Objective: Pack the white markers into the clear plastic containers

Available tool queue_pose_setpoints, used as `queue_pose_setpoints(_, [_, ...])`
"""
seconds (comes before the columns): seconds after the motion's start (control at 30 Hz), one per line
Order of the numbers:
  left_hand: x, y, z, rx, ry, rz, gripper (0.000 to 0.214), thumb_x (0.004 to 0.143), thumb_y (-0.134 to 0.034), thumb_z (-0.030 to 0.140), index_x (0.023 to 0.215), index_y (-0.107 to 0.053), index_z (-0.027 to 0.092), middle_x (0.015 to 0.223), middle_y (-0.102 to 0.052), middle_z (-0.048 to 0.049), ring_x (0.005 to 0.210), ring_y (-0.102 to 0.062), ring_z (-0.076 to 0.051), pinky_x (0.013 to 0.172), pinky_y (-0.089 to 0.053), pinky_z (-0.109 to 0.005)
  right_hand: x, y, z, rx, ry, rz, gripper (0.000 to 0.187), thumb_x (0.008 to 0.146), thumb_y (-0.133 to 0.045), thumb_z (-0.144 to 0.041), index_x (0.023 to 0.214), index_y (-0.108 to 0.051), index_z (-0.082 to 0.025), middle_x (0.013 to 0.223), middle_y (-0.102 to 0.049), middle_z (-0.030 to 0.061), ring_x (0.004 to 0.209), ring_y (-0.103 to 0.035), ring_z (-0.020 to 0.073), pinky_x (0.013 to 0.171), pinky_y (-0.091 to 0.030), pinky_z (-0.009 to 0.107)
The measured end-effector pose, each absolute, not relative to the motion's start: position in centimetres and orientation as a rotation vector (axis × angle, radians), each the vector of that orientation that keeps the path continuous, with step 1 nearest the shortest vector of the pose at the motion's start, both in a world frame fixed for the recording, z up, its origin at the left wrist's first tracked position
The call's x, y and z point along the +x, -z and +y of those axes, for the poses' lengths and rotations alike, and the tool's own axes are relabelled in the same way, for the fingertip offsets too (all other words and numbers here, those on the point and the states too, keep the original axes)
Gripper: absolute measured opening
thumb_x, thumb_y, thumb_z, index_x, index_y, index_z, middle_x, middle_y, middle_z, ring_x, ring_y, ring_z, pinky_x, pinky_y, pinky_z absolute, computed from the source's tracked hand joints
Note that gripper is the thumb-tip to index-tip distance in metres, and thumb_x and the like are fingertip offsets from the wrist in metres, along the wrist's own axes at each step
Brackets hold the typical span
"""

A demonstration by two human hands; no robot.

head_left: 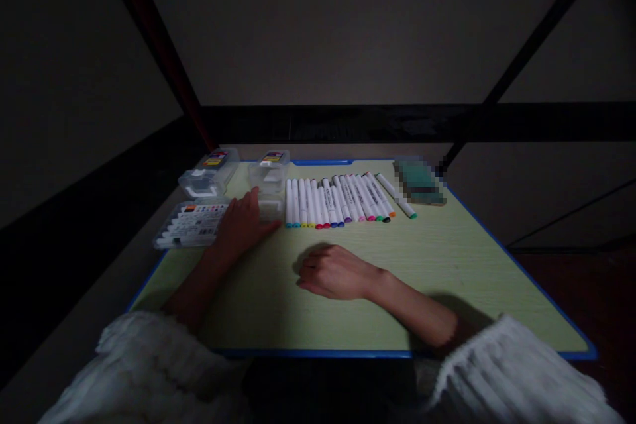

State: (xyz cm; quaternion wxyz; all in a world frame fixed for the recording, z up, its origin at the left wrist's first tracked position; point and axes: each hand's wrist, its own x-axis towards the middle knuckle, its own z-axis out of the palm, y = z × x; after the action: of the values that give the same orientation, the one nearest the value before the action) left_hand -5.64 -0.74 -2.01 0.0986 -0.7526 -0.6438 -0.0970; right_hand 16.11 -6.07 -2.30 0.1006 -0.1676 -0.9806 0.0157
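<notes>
My left hand (242, 222) lies over the right end of a clear plastic case (186, 225) of white markers with a printed label. Its fingers stretch forward and the thumb points right, apart from them. Beside the thumb a clear plastic edge (271, 209) shows; whether it belongs to the same case I cannot tell. Resting on the table in front of me, my right hand (338, 271) is curled into a loose fist, and nothing sticks out of it. Beyond it lies a row of white markers (330, 202) with coloured ends, side by side. One green-ended marker (396, 195) slants at the row's right.
Two clear plastic boxes (211, 175) with coloured labels stand at the back left. A pixelated green flat object (421, 180) lies at the back right. The pale green table (447, 265) has a blue rim. Dark bars and a plain wall rise behind it.
</notes>
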Motion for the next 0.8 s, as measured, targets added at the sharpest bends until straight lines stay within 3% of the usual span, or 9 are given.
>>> queue_pose_setpoints(0.37, [-5.03,2.05,-0.71,-2.191,0.321,-1.98,0.081,0.072,-0.055,0.057,0.129,-0.031,0.006,0.122,-0.052,-0.0207,0.114,-0.049,-0.032,0.094,-0.037,-0.038,16.1,2.26,-6.09,-0.503,-0.083,-2.891,0.028,0.091,-0.04,-0.029,0.08,-0.061,-0.013,0.075,-0.063,0.0044,0.07,-0.056,0.014,0.065,-0.037,0.029])
queue_pose_setpoints(0.63, [-4.92,2.46,-0.36,-2.197,0.301,-1.92,0.073,0.074,-0.052,0.055,0.124,-0.036,0.005,0.121,-0.052,-0.0206,0.113,-0.049,-0.032,0.095,-0.036,-0.04,16.08,2.29,-6.17,-0.518,-0.042,-2.897,0.028,0.091,-0.04,-0.029,0.08,-0.061,-0.014,0.075,-0.064,0.0046,0.07,-0.057,0.0148,0.065,-0.038,0.029])
queue_pose_setpoints(0.8, [-5.0,2.36,-0.49,-2.202,0.26,-1.865,0.062,0.074,-0.051,0.055,0.113,-0.046,0.007,0.109,-0.057,-0.0182,0.105,-0.053,-0.032,0.092,-0.038,-0.04,16.12,2.3,-6.14,-0.521,-0.053,-2.898,0.027,0.09,-0.041,-0.03,0.08,-0.061,-0.014,0.076,-0.064,0.0048,0.071,-0.058,0.0154,0.066,-0.038,0.029])
